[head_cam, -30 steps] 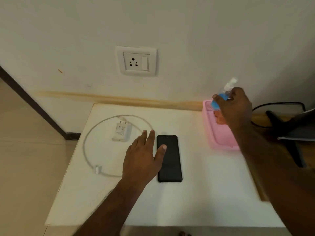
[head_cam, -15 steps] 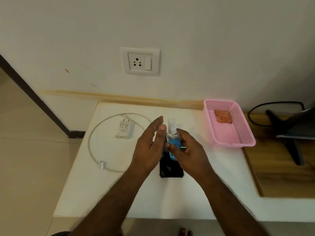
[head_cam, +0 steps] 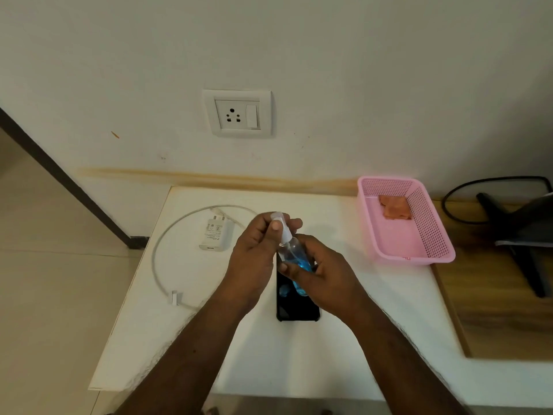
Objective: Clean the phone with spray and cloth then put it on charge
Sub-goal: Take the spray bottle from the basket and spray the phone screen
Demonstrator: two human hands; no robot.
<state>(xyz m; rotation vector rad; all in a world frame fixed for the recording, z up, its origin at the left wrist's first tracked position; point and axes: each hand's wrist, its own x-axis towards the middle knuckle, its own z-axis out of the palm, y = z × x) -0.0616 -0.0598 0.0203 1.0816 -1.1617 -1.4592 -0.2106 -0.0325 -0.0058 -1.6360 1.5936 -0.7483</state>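
Viewing from the head: a small clear plastic spray bottle with blue liquid (head_cam: 289,255) is held above the black rectangular phone (head_cam: 297,307), which lies flat on the white table (head_cam: 299,354).
Right hand (head_cam: 321,275): the bottle body is grasped.
Left hand (head_cam: 258,250): the white cap is pinched.
Progress: judged early; spraying, wiping and charging are left.
Cloth: the orange folded cloth (head_cam: 394,207) lies in the pink plastic mesh basket (head_cam: 425,250).
Charger: the white adapter (head_cam: 216,236) is unplugged, the wall socket (head_cam: 238,113) free.
Hidden: the phone's upper part.
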